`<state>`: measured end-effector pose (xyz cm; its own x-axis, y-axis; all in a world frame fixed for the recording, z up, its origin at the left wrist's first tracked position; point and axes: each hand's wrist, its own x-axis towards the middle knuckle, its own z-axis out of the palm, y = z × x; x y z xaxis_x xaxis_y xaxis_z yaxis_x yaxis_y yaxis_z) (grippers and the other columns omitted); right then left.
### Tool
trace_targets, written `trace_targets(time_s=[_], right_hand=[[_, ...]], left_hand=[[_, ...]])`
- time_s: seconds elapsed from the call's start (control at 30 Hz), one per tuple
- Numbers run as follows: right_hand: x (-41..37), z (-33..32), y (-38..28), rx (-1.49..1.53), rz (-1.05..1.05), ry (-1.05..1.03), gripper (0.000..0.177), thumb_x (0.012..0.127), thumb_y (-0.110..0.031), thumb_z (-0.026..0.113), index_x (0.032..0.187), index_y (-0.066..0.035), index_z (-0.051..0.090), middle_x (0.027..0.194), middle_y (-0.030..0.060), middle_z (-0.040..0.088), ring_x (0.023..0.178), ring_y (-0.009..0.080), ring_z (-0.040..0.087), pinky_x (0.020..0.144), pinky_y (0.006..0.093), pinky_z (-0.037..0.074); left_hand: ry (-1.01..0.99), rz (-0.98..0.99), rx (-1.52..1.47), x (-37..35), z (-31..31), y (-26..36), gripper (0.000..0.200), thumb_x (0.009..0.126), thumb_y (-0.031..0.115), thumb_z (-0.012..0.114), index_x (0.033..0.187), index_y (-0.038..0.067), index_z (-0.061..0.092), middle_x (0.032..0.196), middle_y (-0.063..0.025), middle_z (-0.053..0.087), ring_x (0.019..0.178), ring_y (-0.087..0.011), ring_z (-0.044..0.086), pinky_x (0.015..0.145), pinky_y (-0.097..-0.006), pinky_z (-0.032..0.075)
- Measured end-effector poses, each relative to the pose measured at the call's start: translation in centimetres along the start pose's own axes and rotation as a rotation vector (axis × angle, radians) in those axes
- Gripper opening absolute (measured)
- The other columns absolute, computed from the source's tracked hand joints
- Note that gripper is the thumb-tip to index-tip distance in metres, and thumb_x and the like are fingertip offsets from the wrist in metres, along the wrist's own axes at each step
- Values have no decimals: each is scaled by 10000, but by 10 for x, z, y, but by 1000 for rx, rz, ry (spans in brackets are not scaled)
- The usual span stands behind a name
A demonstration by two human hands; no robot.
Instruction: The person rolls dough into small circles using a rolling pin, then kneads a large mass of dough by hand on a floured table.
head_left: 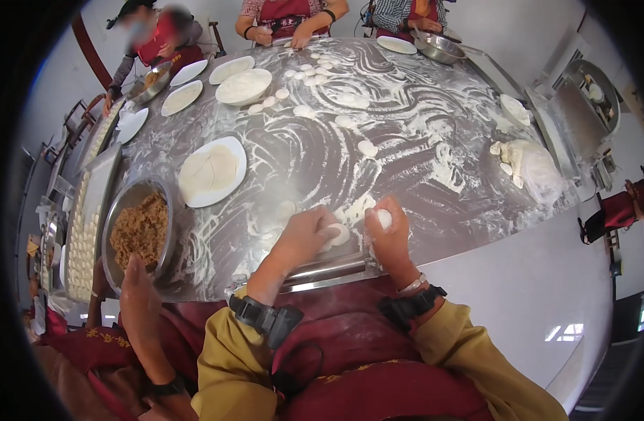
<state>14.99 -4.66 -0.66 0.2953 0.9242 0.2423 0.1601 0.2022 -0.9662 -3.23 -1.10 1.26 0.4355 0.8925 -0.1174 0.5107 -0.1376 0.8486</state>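
My left hand (304,238) is closed at the near edge of the floured table, its fingertips on a flattened round piece of dough (339,234). A little to the right, my right hand (393,242) curls around a small white dough ball (384,219), which shows between thumb and fingers. Another pale dough piece (285,209) lies just beyond my left hand. Part of the flattened dough is hidden under my left fingers.
A steel bowl of brown filling (141,228) stands at left, with a co-worker's hand (139,302) at its rim. Nearby are a white plate of wrappers (213,172) and a tray of dumplings (87,231). Dough in a plastic bag (539,172) lies right. Co-workers stand across the table.
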Motion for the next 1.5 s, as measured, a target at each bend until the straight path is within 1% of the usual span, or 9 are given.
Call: trace_targets(time_s=[0.17,0.27,0.53,0.63,0.77,1.0,1.3,1.4,1.5], right_hand=[[-1,-4,-6,-97,-49,-2,154,788,-92,616,748,-29,482,613,80,510,554,138,489,523,304,417],[-6,-5,-32,-178,-84,-20,161,786,-104,622,752,-22,486,626,114,520,561,182,503,544,326,426],[58,45,-9,-238,-179,39,161,782,-111,635,775,-28,498,648,158,523,564,278,502,543,358,430],[28,15,13,-214,-126,8,152,785,-106,634,777,-30,503,657,151,532,563,252,513,540,358,434],[-9,-7,21,-159,-39,66,171,777,-125,653,782,-33,509,661,130,548,585,186,536,544,354,443],[66,51,-1,-242,-187,32,166,780,-114,641,778,-25,501,660,138,543,578,255,538,542,367,435],[27,19,-4,-174,-24,12,155,784,-108,634,805,-26,503,668,158,543,577,279,542,543,371,436],[62,47,-1,-241,-238,27,151,828,-111,605,762,-45,486,624,58,521,525,102,486,459,269,403],[50,37,10,-256,-305,89,160,832,-103,602,753,-45,475,619,50,512,519,97,473,451,256,390]], left_hand=[[95,55,292,2,16,-13,125,777,91,671,832,19,585,732,-138,617,678,-220,601,652,-317,464],[37,-25,202,0,13,-13,182,755,191,670,794,37,582,796,-169,621,786,-359,593,695,-432,456],[114,52,402,22,25,2,135,828,164,561,833,34,593,785,-169,622,784,-385,592,707,-442,471],[-70,72,452,17,17,2,133,817,163,592,847,33,598,874,-178,618,848,-371,590,743,-442,456],[21,28,267,-4,12,-10,119,818,141,582,835,24,562,822,-192,617,796,-384,593,706,-444,460],[319,109,246,24,26,-8,142,823,136,552,923,39,583,808,-206,615,783,-401,590,706,-441,472],[81,51,299,3,19,-11,122,797,92,568,906,42,589,786,-194,621,760,-376,606,690,-411,478],[175,50,323,16,23,4,127,824,129,545,906,42,588,830,-200,621,799,-385,598,709,-427,474],[49,17,337,23,22,-5,148,828,147,553,928,50,603,875,-185,628,830,-379,596,730,-426,472]])
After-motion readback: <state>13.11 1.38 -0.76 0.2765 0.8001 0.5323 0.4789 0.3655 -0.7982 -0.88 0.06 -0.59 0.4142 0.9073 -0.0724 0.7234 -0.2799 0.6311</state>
